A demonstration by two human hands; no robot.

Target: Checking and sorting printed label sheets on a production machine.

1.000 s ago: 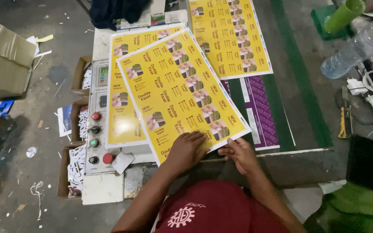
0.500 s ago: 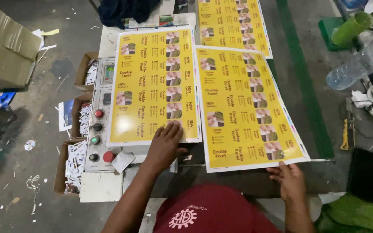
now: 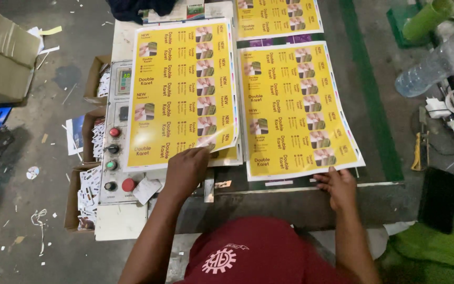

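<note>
Yellow glossy printed sheets lie side by side on the dark machine table [image 3: 290,202] before me, and both my hands are on them. My left hand [image 3: 186,169] rests flat, fingers spread and unclenched, on the near right corner of the left yellow sheet [image 3: 179,89], pressing it down rather than pinching it; that sheet tops a small stack whose edges show beneath. My right hand [image 3: 337,186] lies at the near edge of the right yellow sheet [image 3: 295,105], fingertips on the paper's border, loose and not closed around anything. A narrow gap separates the two sheets, so they sit apart without touching. Farther up the table a third yellow printed sheet [image 3: 277,16] lies beyond the right one. Just left of the stack is a grey control panel [image 3: 115,158] with red, black and green round buttons. Open cardboard boxes of small white cards [image 3: 88,194] stand beside it on the littered floor. Off to my right a clear plastic bottle [image 3: 437,60] lies near a green tube [image 3: 427,18].
</note>
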